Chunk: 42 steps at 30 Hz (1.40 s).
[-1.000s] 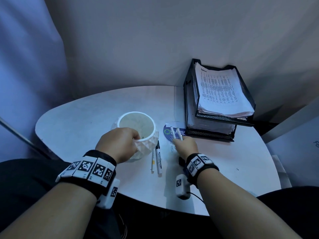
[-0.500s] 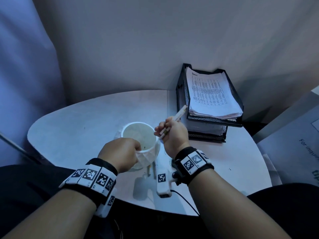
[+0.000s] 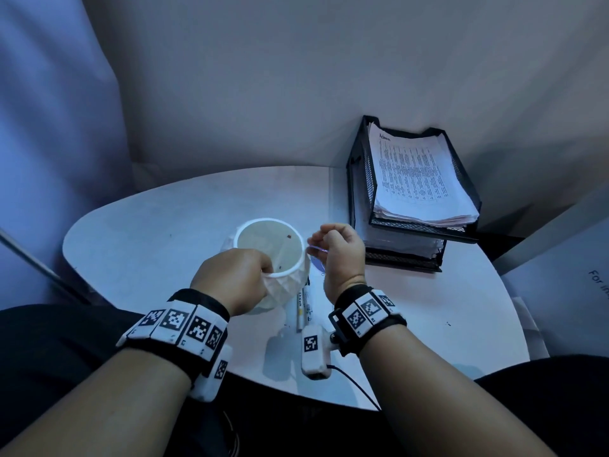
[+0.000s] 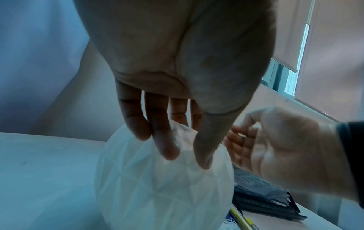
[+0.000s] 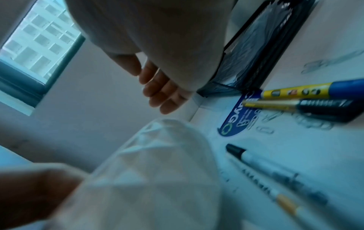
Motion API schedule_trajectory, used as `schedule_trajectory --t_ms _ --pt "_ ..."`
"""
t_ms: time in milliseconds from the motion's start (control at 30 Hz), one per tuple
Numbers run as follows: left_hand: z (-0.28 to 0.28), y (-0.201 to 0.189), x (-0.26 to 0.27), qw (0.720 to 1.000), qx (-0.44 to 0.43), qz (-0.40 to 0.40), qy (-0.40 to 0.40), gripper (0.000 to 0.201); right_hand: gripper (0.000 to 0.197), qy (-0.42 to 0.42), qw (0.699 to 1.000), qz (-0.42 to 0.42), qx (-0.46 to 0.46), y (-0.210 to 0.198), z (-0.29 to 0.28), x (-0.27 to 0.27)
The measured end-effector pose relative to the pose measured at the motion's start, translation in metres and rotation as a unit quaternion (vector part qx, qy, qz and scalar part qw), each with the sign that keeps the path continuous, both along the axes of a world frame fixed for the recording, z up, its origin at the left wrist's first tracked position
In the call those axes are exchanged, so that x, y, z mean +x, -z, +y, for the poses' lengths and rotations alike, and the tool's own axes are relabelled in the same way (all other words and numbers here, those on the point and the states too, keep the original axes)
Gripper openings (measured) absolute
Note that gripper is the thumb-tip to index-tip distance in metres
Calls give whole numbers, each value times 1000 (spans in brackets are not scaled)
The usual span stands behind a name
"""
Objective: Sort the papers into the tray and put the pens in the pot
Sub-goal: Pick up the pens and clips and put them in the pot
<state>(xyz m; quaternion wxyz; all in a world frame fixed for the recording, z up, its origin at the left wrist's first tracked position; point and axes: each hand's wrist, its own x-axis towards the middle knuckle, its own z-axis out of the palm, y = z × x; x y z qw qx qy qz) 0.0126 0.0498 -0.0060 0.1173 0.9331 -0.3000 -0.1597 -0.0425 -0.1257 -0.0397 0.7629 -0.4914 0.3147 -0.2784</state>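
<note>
The pot mouth stands open from above, with the left hand on its near rim. Bare table lies left of the pot. To the right, pens beside the pot and the black tray at the far corner narrow the way.

My left hand grips the rim of the faceted white pot, fingers draped over its top, while my right hand hovers loosely curled at three o'clock, above the black tray.

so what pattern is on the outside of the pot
White with a raised geometric, triangle-faceted relief; the pot shows it best in the left wrist view.
</note>
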Motion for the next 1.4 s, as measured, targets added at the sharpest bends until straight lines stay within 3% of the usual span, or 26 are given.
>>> schedule_trajectory --t_ms 67,133,233,300,467,667,733,833,933,967,1067,1167,1267,1400 --pt "3 -2 5 1000 -3 2 -17 30 21 20 990 118 -77 19 -10 -3" --pt "6 -4 9 999 -7 5 -35 31 13 -25 957 246 -155 42 -14 -8" --pt "9 -5 14 998 -13 12 -60 28 20 -136 865 394 -279 66 -8 -14" --pt "11 -5 15 998 -12 12 -66 26 31 -171 820 437 -327 73 -1 -16" --pt "13 -4 15 997 -15 20 -70 29 42 -197 775 479 -362 80 9 -15" --pt "9 -5 13 997 -20 25 -66 30 49 -201 757 500 -368 80 -6 -18" --pt "8 -5 12 998 -19 24 -62 30 39 -188 764 495 -369 77 -10 -18" --pt "8 -6 13 998 -20 20 -63 29 16 -163 801 459 -348 70 -12 -13" --pt "10 -7 14 997 -19 15 -67 29 16 -189 812 440 -333 66 -1 -7" --pt "10 -8 14 997 -20 13 -69 29 18 -208 799 445 -346 68 3 -5" --pt "11 -9 14 997 -18 9 -70 28 22 -263 725 492 -405 78 14 -3" --pt "12 -9 14 998 -16 10 -68 26 12 -276 694 513 -423 83 13 -7" --pt "12 -9 15 997 -13 17 -68 26 13 -272 718 510 -389 77 2 -10" --pt "10 -10 10 998 -12 18 -55 28 16 -156 839 434 -288 56 -26 -21"
